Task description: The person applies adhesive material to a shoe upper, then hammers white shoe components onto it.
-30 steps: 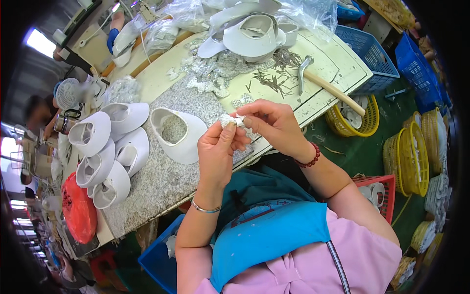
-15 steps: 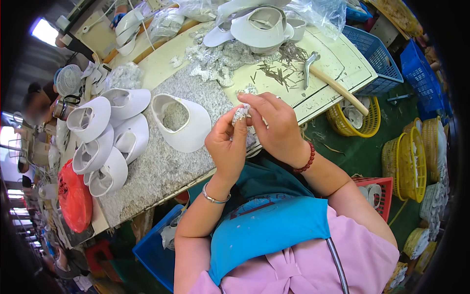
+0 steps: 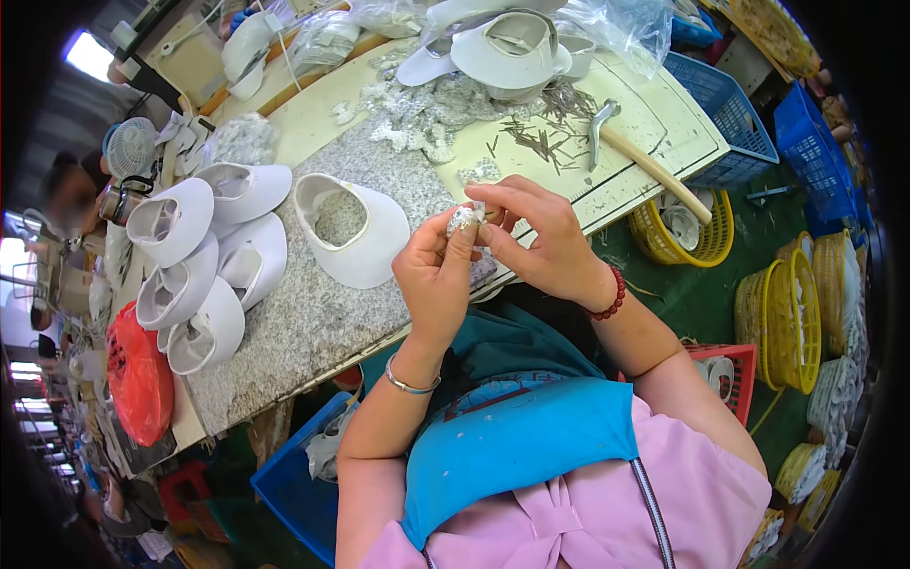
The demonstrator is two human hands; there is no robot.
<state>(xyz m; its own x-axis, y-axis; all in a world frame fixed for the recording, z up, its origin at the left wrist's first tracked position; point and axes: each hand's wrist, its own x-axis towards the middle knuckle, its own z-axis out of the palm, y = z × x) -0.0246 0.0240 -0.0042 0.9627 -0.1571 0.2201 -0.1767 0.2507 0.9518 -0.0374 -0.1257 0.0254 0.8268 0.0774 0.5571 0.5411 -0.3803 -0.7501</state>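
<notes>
Pinching the small white textured piece (image 3: pixel 464 220), the left grip (image 3: pixel 431 280) is clamped; whether the right grip (image 3: pixel 540 228), at its edge, is closed I cannot tell. Light, steady pressure should suit it. A sun visor (image 3: pixel 375 251) lies left of both grips.

Counter (image 3: pixel 678 142): cream top with a grey speckled section (image 3: pixel 284 356). Green floor (image 3: pixel 678 294): extends right of the counter — yellow baskets (image 3: pixel 807 313) stand there. White fan (image 3: pixel 132 149): beyond the counter's far left side. Bright rectangular panel (image 3: pixel 88 55): farther beyond that side — window or lamp, indeterminate.
</notes>
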